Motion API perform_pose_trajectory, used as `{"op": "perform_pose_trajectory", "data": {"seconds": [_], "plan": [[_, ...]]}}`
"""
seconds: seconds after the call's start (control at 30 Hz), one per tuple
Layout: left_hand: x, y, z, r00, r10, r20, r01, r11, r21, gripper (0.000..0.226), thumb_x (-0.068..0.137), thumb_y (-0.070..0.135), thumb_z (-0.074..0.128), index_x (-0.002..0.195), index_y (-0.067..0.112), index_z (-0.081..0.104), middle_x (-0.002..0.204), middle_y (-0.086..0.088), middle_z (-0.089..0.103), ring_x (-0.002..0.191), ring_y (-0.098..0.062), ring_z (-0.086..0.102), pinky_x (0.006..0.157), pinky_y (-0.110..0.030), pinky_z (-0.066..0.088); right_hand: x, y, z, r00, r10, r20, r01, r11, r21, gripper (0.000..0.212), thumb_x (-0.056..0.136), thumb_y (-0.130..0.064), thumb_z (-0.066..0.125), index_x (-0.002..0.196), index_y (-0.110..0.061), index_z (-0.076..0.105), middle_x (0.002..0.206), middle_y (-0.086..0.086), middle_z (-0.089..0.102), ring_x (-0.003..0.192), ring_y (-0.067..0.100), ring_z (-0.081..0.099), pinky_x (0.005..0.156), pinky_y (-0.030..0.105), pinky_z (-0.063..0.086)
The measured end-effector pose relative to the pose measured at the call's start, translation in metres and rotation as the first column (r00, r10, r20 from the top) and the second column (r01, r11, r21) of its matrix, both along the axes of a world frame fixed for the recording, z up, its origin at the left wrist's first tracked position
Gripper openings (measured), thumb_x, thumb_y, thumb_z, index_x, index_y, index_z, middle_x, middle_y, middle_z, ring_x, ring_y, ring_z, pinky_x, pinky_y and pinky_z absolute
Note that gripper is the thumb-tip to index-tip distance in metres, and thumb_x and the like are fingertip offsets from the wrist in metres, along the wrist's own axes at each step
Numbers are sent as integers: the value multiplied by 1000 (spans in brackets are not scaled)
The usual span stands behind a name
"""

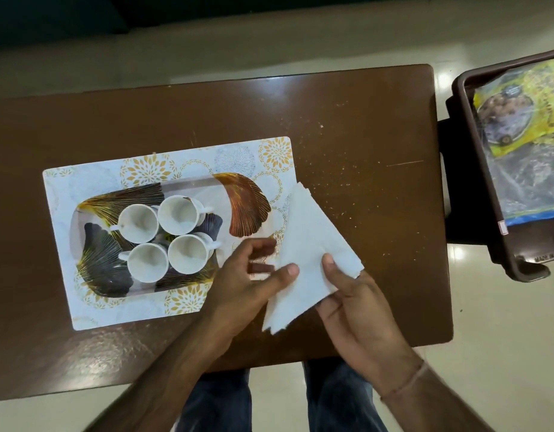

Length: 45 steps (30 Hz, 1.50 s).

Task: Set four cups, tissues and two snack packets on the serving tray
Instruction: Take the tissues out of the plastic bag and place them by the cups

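Observation:
Several white cups [163, 236] stand close together on the left half of the serving tray [247, 210], which has a leaf pattern and lies on a floral placemat [91, 182]. A stack of white tissues [306, 244] is held just right of the tray, above the table. My right hand [356, 307] pinches the stack's lower right side, thumb on top. My left hand [247, 282] grips its left edge with the thumb on the tissues and the fingers underneath. Snack packets [525, 120], yellow and clear, lie in a brown crate at the far right.
The brown table [363, 135] is dotted with crumbs to the right of the placemat. The brown plastic crate [475, 169] sits on a dark stool beside the table's right edge. My knees show below the table's near edge.

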<state>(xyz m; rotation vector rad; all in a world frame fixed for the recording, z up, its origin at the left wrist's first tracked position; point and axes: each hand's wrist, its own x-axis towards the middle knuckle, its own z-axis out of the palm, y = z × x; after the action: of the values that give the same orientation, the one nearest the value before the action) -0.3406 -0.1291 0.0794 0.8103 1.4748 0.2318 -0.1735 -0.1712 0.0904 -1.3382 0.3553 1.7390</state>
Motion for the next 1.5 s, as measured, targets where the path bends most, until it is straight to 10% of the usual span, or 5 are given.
{"op": "perform_pose_trajectory", "data": {"seconds": [0.47, 0.63, 1.1, 1.33, 1.5], "plan": [[-33, -17, -26, 940, -329, 90, 331, 943, -9, 35, 78, 46, 72, 110, 34, 70, 114, 15, 75, 104, -9, 71, 92, -40, 58, 24, 38, -19, 756, 621, 207, -642, 765, 47, 46, 77, -22, 80, 119, -10, 65, 114, 4, 76, 105, 23, 73, 84, 34, 61], [-52, -48, -46, 987, 156, -30, -159, 979, -131, 25, 84, 40, 78, 104, 25, 74, 72, -2, 76, 57, -10, 66, 57, -23, 53, 10, 47, -54, 727, 583, 361, -618, 786, -23, 27, 90, -19, 70, 115, -9, 68, 107, 2, 78, 101, 24, 74, 80, 35, 62], [-54, -62, -91, 682, 686, -252, -699, 713, 50, 31, 84, 42, 78, 87, 12, 71, 64, -6, 74, 49, -13, 64, 46, -27, 50, -65, 74, -109, -48, 429, 902, -761, 569, -311, 41, 85, -39, 74, 111, -16, 55, 104, 1, 58, 89, 17, 56, 76, 35, 53], [-55, -60, -89, 671, 572, -472, -585, 799, 136, 42, 81, 60, 72, 82, 18, 65, 66, 1, 72, 56, -15, 65, 57, -31, 52, -71, 65, -101, -318, 226, 921, -751, 533, -390, 64, 88, -54, 62, 137, -17, 44, 143, 9, 41, 127, 27, 42, 101, 49, 37], [-54, -92, -61, 825, 290, -485, -46, 890, 454, 17, 90, 52, 59, 90, 35, 56, 85, 11, 63, 85, -3, 61, 72, -12, 43, -67, 14, -100, -500, -40, 865, -862, 116, -493, 52, 101, -45, 39, 149, -26, 36, 165, 1, 20, 153, 24, 15, 118, 53, 12]]}}
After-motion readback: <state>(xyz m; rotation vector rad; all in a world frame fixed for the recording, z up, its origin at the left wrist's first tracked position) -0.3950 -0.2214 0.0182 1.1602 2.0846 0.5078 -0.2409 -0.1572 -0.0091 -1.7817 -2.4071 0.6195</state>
